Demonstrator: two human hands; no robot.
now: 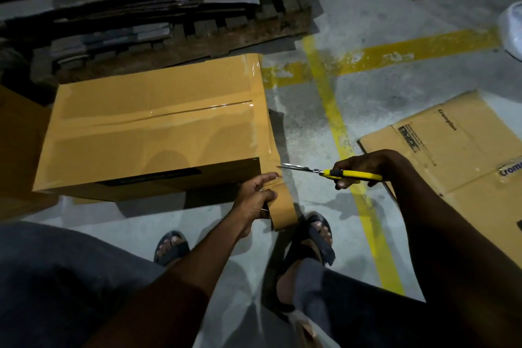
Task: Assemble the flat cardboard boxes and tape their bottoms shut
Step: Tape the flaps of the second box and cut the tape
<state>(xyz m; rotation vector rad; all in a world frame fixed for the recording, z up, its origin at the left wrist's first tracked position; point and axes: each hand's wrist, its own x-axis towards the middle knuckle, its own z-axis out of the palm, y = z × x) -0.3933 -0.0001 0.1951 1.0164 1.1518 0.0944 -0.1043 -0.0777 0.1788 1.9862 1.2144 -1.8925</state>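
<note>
Rightward, flat carton [457, 161] (probably "Crompton")

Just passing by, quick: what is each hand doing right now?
The left hand grips the brown tape roll.
The right hand holds the yellow-handled scissors.
</note>
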